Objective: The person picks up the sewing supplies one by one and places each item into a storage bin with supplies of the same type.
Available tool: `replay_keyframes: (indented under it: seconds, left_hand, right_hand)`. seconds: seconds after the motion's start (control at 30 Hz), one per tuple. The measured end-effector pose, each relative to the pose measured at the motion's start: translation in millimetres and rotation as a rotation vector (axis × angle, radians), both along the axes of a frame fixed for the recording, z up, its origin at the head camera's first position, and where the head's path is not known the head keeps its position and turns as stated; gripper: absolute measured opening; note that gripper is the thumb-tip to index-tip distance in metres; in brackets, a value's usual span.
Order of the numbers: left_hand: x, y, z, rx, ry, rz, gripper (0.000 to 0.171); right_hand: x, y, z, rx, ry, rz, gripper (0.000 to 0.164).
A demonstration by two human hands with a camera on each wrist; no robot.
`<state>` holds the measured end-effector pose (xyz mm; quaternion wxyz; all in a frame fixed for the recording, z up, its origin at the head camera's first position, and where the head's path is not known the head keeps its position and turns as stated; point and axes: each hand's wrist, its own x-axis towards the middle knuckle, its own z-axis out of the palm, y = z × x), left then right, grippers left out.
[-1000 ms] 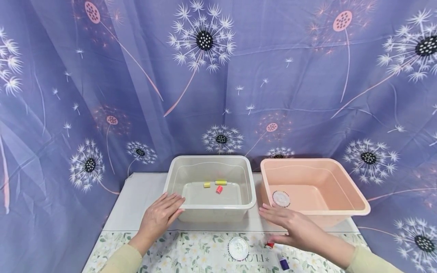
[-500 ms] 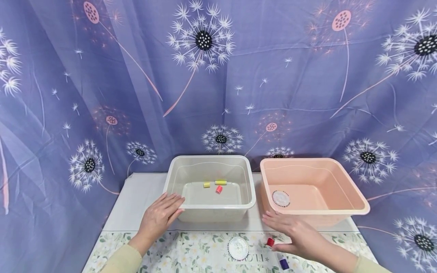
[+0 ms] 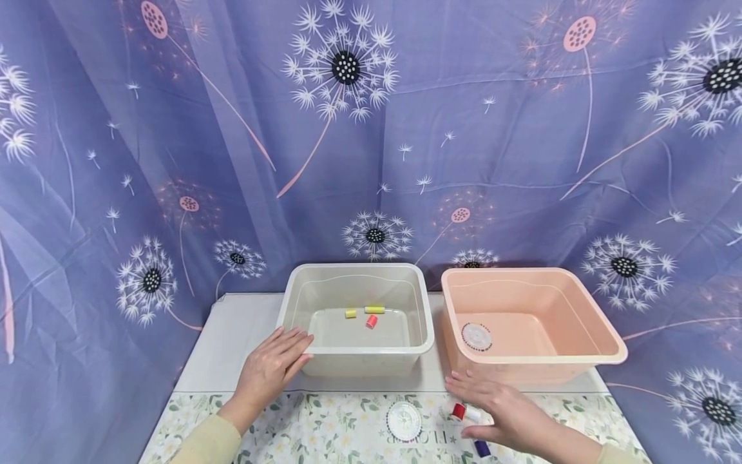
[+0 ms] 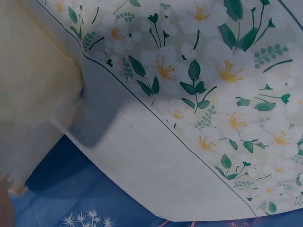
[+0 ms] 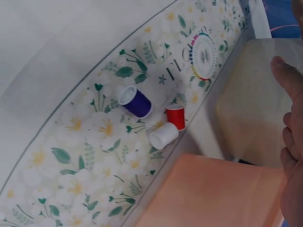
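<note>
My left hand [image 3: 269, 364] rests, fingers straight, at the front left corner of the grey tub [image 3: 371, 352]. Inside that tub lie two yellow thread spools [image 3: 374, 310] and a pinkish-red spool [image 3: 371, 321]. My right hand [image 3: 504, 409] hovers with extended fingers just in front of the peach tub [image 3: 539, 359], holding nothing. Under and beside it, a red spool [image 5: 175, 117], a white spool [image 5: 164, 136] and a purple spool [image 5: 136, 101] lie on the cloth. The head view shows the purple spool partly covered by the hand.
A round wheel of pins [image 3: 404, 422] lies on the flowered cloth [image 3: 330, 425] left of the spools. Another pin wheel [image 3: 477, 337] is in the peach tub. Behind both tubs hangs a purple dandelion-print curtain [image 3: 406, 161].
My right hand has drifted slightly down and toward me, away from the peach tub's rim, uncovering the red and white spools. The left hand stays where it was.
</note>
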<state>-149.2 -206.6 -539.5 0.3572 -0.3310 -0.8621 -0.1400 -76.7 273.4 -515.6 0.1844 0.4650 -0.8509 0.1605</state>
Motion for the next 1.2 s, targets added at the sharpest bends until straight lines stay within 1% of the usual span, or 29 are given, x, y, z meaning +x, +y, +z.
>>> replay_keyframes:
  seconds: [0.17, 0.4, 0.5, 0.7, 0.87, 1.2]
  left_hand:
    - [-0.3, 0, -0.2, -0.004, -0.005, 0.004, 0.067]
    - [-0.2, 0, 0.7, -0.010, -0.002, 0.003, 0.068]
    - [0.0, 1, 1.1, -0.014, 0.000, 0.003, 0.067]
    - [0.4, 1, 0.8, -0.012, 0.002, 0.008, 0.067]
    - [1.0, 1, 0.5, -0.008, 0.002, 0.008, 0.067]
    - [1.8, 1, 0.9, 0.003, -0.008, 0.017, 0.067]
  right_hand:
    - [1.1, 1, -10.7, 0.001, -0.021, -0.004, 0.071]
    - [5.0, 5, -25.5, 0.038, -0.092, -0.080, 0.070]
    - [6.0, 5, -29.9, 0.042, -0.114, -0.093, 0.070]
    - [6.9, 8, -40.8, 0.022, -0.150, -0.097, 0.069]
    - [7.6, 11, -51.6, 0.014, -0.214, -0.128, 0.068]
    - [3.3, 17, -68.5, -0.003, -0.295, -0.161, 0.064]
